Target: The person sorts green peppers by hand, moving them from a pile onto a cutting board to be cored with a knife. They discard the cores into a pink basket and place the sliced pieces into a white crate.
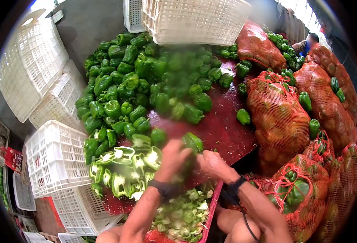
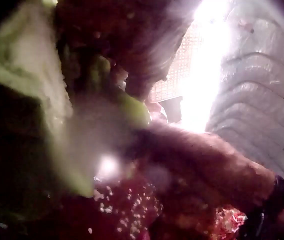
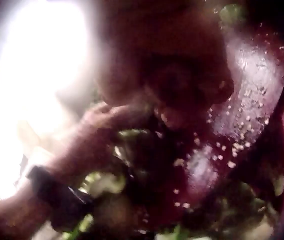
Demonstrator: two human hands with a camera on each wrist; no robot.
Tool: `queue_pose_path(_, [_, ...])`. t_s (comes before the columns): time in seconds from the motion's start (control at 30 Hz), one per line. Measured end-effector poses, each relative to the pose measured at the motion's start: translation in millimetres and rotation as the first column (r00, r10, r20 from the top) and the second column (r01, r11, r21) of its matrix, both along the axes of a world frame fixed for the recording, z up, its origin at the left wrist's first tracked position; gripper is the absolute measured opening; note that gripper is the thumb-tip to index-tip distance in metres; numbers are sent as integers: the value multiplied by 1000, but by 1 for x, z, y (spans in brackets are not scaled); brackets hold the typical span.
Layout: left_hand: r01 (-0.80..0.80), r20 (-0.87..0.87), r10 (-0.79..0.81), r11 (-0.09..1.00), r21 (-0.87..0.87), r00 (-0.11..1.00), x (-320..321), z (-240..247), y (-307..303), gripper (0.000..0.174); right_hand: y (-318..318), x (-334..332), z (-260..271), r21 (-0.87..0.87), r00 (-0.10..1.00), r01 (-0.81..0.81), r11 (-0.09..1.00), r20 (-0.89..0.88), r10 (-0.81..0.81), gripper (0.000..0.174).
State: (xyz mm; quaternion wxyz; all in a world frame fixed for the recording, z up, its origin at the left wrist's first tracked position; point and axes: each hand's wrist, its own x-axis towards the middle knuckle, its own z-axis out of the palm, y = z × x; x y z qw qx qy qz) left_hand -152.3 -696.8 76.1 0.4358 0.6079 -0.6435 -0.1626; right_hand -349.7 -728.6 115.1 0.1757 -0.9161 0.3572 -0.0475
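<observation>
My left hand [image 1: 173,158] grips a green bell pepper [image 1: 192,142] above the front of the red tabletop. The right hand [image 1: 215,165] is close beside it, fingers bent inward at the pepper's near side; what lies inside them is hidden. In the left wrist view a pale green piece of pepper [image 2: 134,111] shows at the right hand's fingertips. A larger cut pepper piece [image 2: 29,60] fills that view's left side. The right wrist view is dark and blurred, with the left hand [image 3: 99,117] reaching in from the left. Halved peppers [image 1: 122,182] lie left of my left hand.
A big heap of whole peppers [image 1: 117,87] covers the back of the red table [image 1: 231,133]. Below my hands, a red-rimmed container [image 1: 214,210] holds pepper scraps [image 1: 178,218]. White crates [image 1: 57,158] stack at left; full mesh sacks [image 1: 280,117] stand at right. A person [image 1: 308,44] is far behind.
</observation>
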Motion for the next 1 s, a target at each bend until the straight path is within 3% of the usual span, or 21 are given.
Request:
queue_pose_path(0.1, [-49,-29,50,998,26,998,6,2,-3,28,-1,10,7,82,998,70,994,-17,-69,16])
queue_pose_path(0.2, [-102,4,102,995,-18,995,9,0,-5,25,18,4,-28,-85,990,85,993,-103,-93,18])
queue_pose_path(0.23, [-122,19,122,992,-34,992,11,0,-4,24,29,2,-15,32,979,203,979,17,-204,18])
queue_pose_path(0.33, [-141,69,155,975,-172,986,26,2,-3,20,20,-18,-15,26,1000,-23,999,8,23,15])
queue_pose_path(0.37, [-186,65,201,965,-185,977,33,6,-4,21,14,-24,-6,54,996,-44,998,-75,48,12])
queue_pose_path(0.4, [-230,61,246,953,-195,967,41,9,-5,23,12,-31,-8,-16,998,-53,998,-36,53,12])
queue_pose_path(0.47, [-295,222,369,905,-307,903,58,22,-13,27,16,-49,-17,-142,996,-67,988,43,74,14])
queue_pose_path(0.5, [-292,219,350,921,-256,911,64,30,-12,31,15,-55,-20,-186,994,-65,980,74,80,19])
queue_pose_path(0.53, [-325,197,339,940,-101,920,70,26,-13,37,16,-56,-17,-171,991,-25,985,123,47,10])
queue_pose_path(0.6, [-358,308,306,925,128,901,75,21,-18,39,13,-54,-10,-167,989,-3,986,147,28,9])
queue_pose_path(0.73, [-311,215,285,945,96,934,72,6,-33,43,1,-43,-2,-205,971,-29,978,228,77,10])
queue_pose_path(0.77, [-243,123,235,969,51,964,71,-3,-39,43,-3,-41,0,-204,973,-29,978,220,75,12])
queue_pose_path(0.9, [-67,-285,124,977,205,951,45,-14,-58,39,-18,-37,7,-191,971,-24,981,229,68,13])
queue_pose_path(1.0, [-15,-205,81,952,304,976,19,22,-50,39,-29,-37,4,-22,961,61,998,273,-53,16])
